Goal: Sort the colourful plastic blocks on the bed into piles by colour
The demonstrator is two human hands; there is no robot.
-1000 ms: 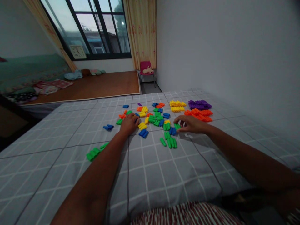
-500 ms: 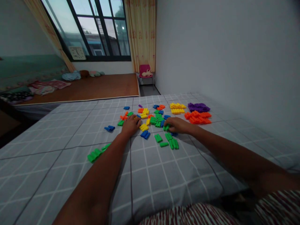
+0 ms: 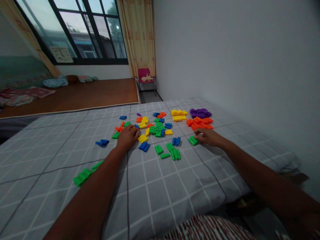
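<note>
My right hand (image 3: 206, 136) is at the right of the scattered pieces, its fingertips closed on a small group of green plastic toy blocks (image 3: 193, 140) lying on the sheet. My left hand (image 3: 127, 136) rests at the left of the pile with its fingers curled down. What may be under those fingers is hidden. A blue block (image 3: 136, 126) shows just beyond them, and yellow blocks (image 3: 143, 138) lie to their right. Between the hands is a cluster of green blocks (image 3: 157, 129), with a blue pair (image 3: 176, 141) nearer my right hand.
Sorted groups of yellow (image 3: 179, 115), purple (image 3: 200, 113) and orange blocks (image 3: 199, 123) lie at the back right. More green blocks (image 3: 83, 176) are beside my left forearm. A checked grey sheet (image 3: 155, 186) covers the surface. A wall (image 3: 237, 66) runs along the right.
My right hand has moved right, away from the central cluster, taking green blocks with it and uncovering blue and yellow ones. My left hand stays among the same blocks. The view has turned slightly right.
</note>
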